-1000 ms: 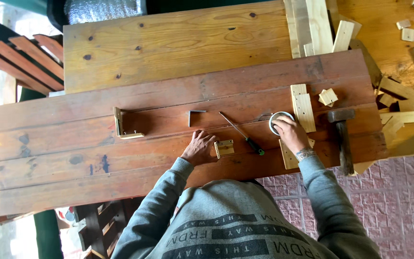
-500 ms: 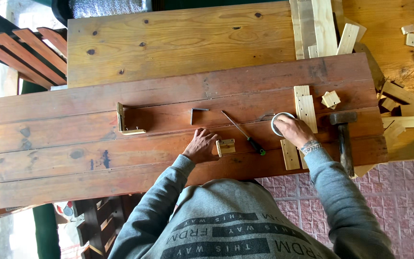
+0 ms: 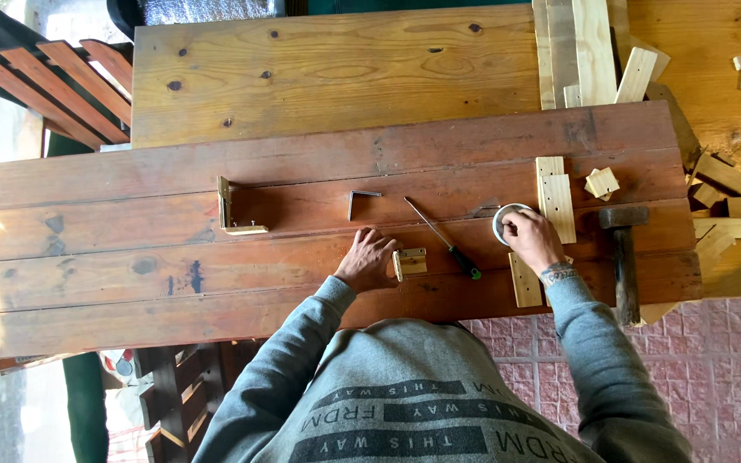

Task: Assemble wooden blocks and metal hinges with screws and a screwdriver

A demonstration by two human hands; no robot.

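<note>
Reddish plank workbench [image 3: 216,283] over brick paving, left hand [image 3: 364,260] pressed flat beside brass hinge [image 3: 410,261], right hand [image 3: 532,240] cupped over small white container [image 3: 503,221], screwdriver [image 3: 444,239] between.

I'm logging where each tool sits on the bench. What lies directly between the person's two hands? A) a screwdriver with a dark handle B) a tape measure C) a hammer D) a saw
A: the screwdriver lies slantwise between the left hand and right hand; the hammer lies beyond the right hand.

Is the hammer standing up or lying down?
Lying down. The hammer rests flat on the red-brown table, handle along the boards, beside the right hand.
</note>
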